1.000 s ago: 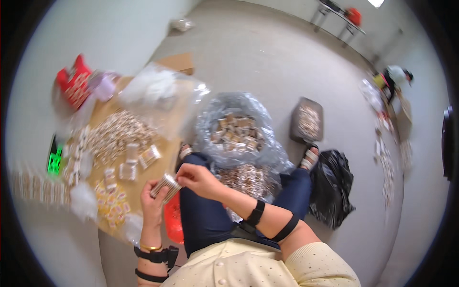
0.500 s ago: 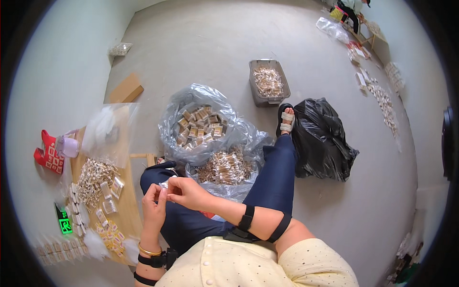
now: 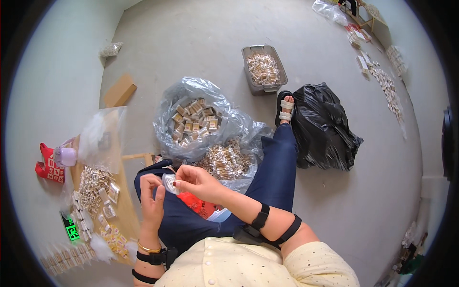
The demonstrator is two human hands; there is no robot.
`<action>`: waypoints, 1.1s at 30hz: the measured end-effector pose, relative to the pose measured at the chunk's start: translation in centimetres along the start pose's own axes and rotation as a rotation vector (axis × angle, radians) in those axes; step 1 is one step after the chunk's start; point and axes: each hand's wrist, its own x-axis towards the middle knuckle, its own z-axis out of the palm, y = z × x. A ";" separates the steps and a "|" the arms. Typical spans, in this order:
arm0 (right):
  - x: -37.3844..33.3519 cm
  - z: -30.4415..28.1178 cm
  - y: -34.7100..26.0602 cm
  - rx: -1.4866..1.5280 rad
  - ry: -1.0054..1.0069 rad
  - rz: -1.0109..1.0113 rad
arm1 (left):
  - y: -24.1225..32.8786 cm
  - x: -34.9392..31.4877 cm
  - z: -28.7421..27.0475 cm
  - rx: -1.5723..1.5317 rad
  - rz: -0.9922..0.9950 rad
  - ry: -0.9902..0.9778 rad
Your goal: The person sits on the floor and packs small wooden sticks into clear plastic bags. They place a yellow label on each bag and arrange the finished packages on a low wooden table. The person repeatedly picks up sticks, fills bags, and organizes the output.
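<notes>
Above my left thigh, my right hand (image 3: pixel 197 183) pinches a small clear plastic packet (image 3: pixel 169 183) between thumb and fingers. What the packet contains is too small to make out. Just left of it is my left hand (image 3: pixel 152 198), its fingers bent and its thumb apart from them; it seems to grip nothing. Below the hands, between my legs, lies a bright red thing (image 3: pixel 198 204). Loose cotton swabs (image 3: pixel 224 160) fill a clear bag in front of my knees. Beyond that, a larger clear plastic bag (image 3: pixel 165 107) holds many filled packets (image 3: pixel 193 124).
At left, a wooden table (image 3: pixel 125 191) carries loose swabs (image 3: pixel 95 184), packets and yellow labels (image 3: pixel 114 237). Ahead stands a grey bin (image 3: pixel 265 89) of swabs. A black bag (image 3: pixel 321 129) sits by my right foot. A cardboard box (image 3: pixel 119 91) lies at far left.
My hands have drawn slightly apart. The packet now shows more fully in my right hand, and my left thumb and fingers have spread. The whole view has shifted a little.
</notes>
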 end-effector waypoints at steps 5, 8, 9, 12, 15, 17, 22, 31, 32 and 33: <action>0.2 -1.7 0.1 0.249 -0.037 -0.027 | -1.6 2.3 1.8 -0.721 -0.539 -0.104; 0.8 -3.5 1.0 0.215 -0.022 -0.025 | -3.1 3.3 2.9 -0.861 -0.658 -0.120; 1.1 -4.3 1.7 0.184 -0.018 -0.021 | -4.1 3.6 3.3 -0.826 -0.656 -0.075; 2.3 -10.1 3.8 -0.088 0.122 0.225 | -5.1 5.3 4.7 -0.756 -0.687 0.026; 2.3 -23.7 14.3 -0.615 0.631 0.485 | -6.8 7.1 5.0 -0.699 -0.754 0.042; -0.1 -30.2 18.5 -0.245 0.957 0.626 | -8.1 7.8 4.9 -0.667 -0.801 0.070; -0.5 -33.8 21.1 0.146 1.320 0.666 | -9.9 8.9 5.0 -0.622 -0.938 0.147; 6.0 -35.5 19.2 -1.438 0.336 0.742 | -12.6 10.4 6.6 -0.602 -1.061 0.169; 6.5 -36.0 19.0 -1.543 0.250 0.836 | -12.7 10.5 6.6 -0.603 -1.061 0.160; 6.9 -36.4 18.7 -1.583 0.215 1.019 | -12.9 10.7 6.5 -0.609 -1.068 0.139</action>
